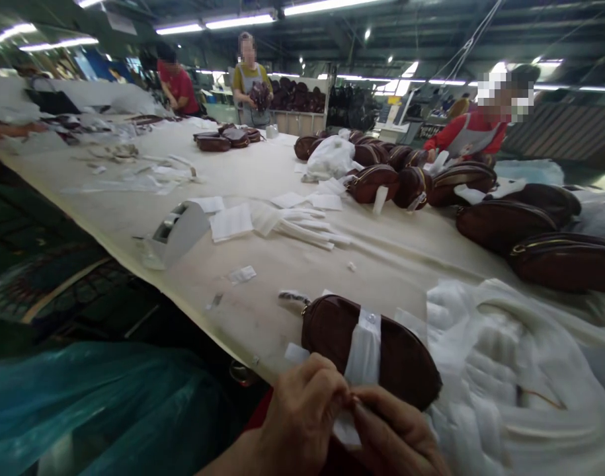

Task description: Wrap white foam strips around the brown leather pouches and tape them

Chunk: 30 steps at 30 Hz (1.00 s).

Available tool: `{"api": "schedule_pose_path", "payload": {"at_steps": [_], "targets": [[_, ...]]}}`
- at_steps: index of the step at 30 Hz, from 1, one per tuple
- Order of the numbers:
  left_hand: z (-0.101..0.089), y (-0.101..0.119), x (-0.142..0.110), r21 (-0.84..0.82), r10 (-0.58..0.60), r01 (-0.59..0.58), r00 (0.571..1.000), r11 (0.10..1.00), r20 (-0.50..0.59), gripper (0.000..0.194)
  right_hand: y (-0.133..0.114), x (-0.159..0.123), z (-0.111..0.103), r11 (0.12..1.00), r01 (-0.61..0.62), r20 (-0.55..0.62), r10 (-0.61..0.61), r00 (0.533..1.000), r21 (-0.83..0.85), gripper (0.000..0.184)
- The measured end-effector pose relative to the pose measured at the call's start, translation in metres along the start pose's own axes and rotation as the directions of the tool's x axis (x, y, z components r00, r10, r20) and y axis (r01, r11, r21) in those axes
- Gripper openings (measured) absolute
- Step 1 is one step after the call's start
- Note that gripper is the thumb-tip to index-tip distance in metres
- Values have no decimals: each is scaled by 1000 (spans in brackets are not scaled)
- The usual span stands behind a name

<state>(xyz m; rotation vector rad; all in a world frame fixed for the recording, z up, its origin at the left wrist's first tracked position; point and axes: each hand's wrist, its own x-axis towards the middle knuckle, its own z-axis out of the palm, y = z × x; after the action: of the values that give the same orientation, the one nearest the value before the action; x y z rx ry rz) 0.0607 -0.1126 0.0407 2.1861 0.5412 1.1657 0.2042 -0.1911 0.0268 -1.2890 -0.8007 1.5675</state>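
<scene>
A dark maroon pouch (406,360) lies at the near edge of the long table (262,178), with a white paper band (364,350) wrapped across its middle. My left hand (302,413) and my right hand (396,433) meet just below the pouch. Both pinch the lower end of the white band between thumb and fingertips. The fingers of both hands are closed.
White foam wrapping (520,377) is heaped to the right. More maroon pouches (500,221) crowd the right side. A tape dispenser (176,231), paper slips (231,221) and white gloves (302,225) lie mid-table. A blue plastic bag (94,403) sits lower left. Three people work at the far sides.
</scene>
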Motion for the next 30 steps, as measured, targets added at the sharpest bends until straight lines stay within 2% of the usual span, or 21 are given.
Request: {"api": "schedule_pose_path", "payload": {"at_steps": [2, 4, 6, 8, 9, 11, 20, 25, 30], "targets": [[-2, -9, -2, -78, -143, 140, 989, 987, -36, 16, -6, 10, -3, 997, 2, -58, -6, 998, -71, 38], [-4, -17, -3, -164, -327, 317, 944, 934, -40, 18, -15, 20, -5, 992, 16, -63, -24, 998, -129, 37], [-5, -23, -2, -256, -514, 498, 858, 828, 5, 19, -21, 30, -5, 988, 33, -52, -41, 998, -150, 36], [-6, -27, -1, -339, -649, 628, 758, 701, 63, 21, -24, 39, -3, 993, 5, -43, -10, 999, -114, 34], [-7, -28, -1, -365, -686, 662, 723, 654, 82, 23, -25, 43, -2, 996, -24, -38, 21, 999, -86, 33], [-9, -30, -1, -384, -716, 686, 693, 619, 82, 26, -24, 50, 1, 996, -86, -30, 85, 996, -27, 32], [-14, -33, -2, -322, -685, 650, 728, 689, 4, 22, -25, 60, 16, 990, -143, -50, 143, 988, 18, 28], [-13, -35, -3, -315, -667, 628, 744, 712, -24, 21, -23, 61, 17, 990, -138, -66, 138, 988, -3, 26], [-11, -36, -7, -276, -624, 590, 780, 758, -44, 22, -25, 62, 20, 988, -146, -114, 140, 984, -48, 24]]}}
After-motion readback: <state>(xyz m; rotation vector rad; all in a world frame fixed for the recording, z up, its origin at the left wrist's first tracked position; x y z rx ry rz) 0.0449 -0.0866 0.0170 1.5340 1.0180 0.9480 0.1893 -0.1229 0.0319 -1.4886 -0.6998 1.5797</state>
